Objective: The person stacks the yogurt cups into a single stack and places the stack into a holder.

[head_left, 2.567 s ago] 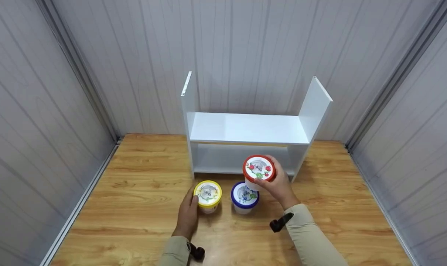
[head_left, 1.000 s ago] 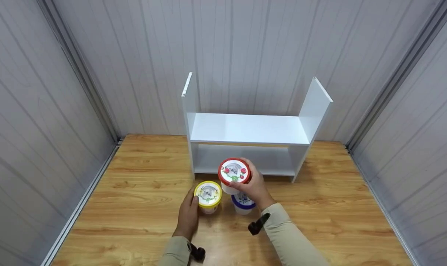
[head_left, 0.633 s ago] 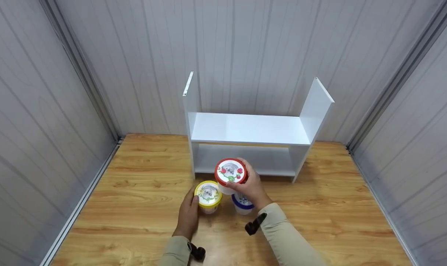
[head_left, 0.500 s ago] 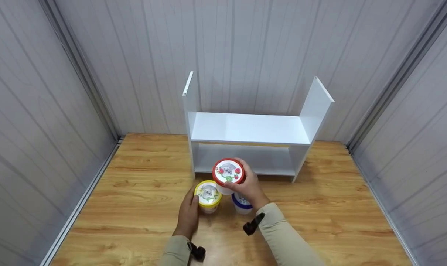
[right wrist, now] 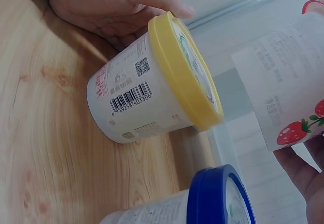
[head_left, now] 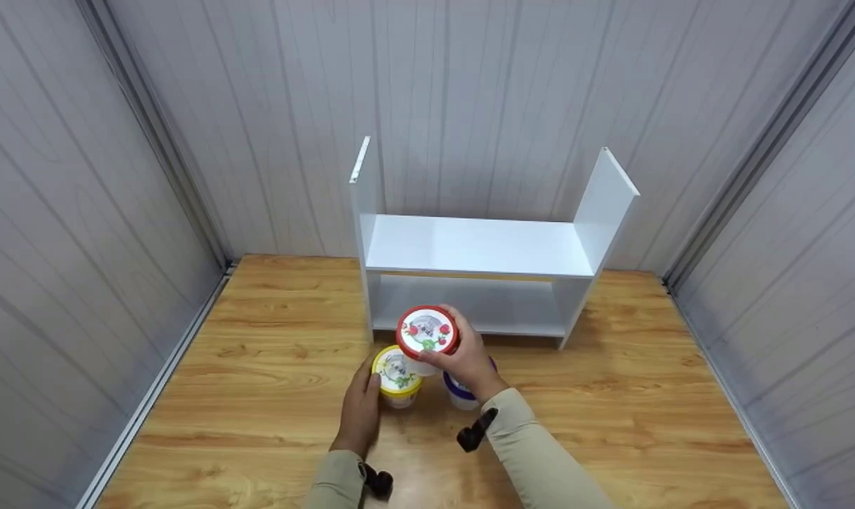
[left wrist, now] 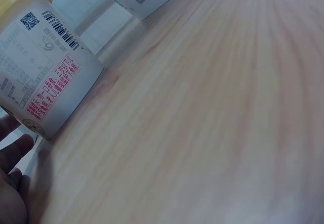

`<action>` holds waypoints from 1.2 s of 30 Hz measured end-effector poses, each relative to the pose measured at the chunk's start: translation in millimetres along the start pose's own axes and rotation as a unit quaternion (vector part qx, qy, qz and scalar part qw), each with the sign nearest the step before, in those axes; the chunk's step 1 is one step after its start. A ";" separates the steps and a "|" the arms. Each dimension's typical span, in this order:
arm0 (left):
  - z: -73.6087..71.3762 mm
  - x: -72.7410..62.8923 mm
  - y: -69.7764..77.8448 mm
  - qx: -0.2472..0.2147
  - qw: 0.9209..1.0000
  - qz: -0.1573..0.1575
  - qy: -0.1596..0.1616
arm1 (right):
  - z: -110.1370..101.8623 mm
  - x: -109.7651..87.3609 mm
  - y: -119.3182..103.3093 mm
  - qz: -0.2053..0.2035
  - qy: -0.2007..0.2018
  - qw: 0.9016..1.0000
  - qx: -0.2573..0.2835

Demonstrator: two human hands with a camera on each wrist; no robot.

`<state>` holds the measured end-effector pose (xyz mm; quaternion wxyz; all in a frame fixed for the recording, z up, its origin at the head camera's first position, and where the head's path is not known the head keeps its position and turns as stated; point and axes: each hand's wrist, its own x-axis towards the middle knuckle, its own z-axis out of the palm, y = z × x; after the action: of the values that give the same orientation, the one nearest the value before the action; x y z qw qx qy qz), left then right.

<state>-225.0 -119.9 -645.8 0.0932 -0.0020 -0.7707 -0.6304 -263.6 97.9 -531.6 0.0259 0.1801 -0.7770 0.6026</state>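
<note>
A white paper tub with a red lid [head_left: 426, 332], printed with strawberries, is held up by my right hand [head_left: 470, 360], thumb at its near side. In the head view it overlaps the far right edge of the yellow-lidded tub [head_left: 393, 382]; in the right wrist view there is a gap between them. My left hand [head_left: 359, 410] holds the yellow-lidded tub from its left side, and that tub stands upright on the wooden surface. A blue-lidded tub [head_left: 461, 396] stands to its right, partly hidden by my right hand.
Behind the tubs stands a white two-level shelf unit [head_left: 480, 245] with tall side panels, its lower level [head_left: 519, 304] close to the lifted tub. Pale panelled walls [head_left: 470, 106] enclose the wooden surface [head_left: 272, 332] at the back and sides.
My right hand has carried the red-lidded tub leftward, from above the blue-lidded tub to over the yellow-lidded one. My left hand and the standing tubs have stayed in place.
</note>
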 end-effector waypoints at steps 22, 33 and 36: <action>-0.1 -0.6 1.1 -0.015 1.000 -0.013 -0.010 | 13.0 3.6 -3.5 -0.010 -0.025 0.999 0.019; -0.5 0.0 -0.7 -0.042 0.998 -0.041 -0.021 | 21.8 3.0 -3.5 0.032 -0.032 0.998 0.034; 0.1 0.6 -1.0 -0.044 0.998 -0.035 -0.019 | 23.1 3.0 -3.0 0.036 -0.033 0.998 0.036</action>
<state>-225.7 -120.1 -646.7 0.0561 0.0086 -0.7432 -0.6667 -261.3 74.6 -534.4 -0.0280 0.1721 -0.7611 0.6247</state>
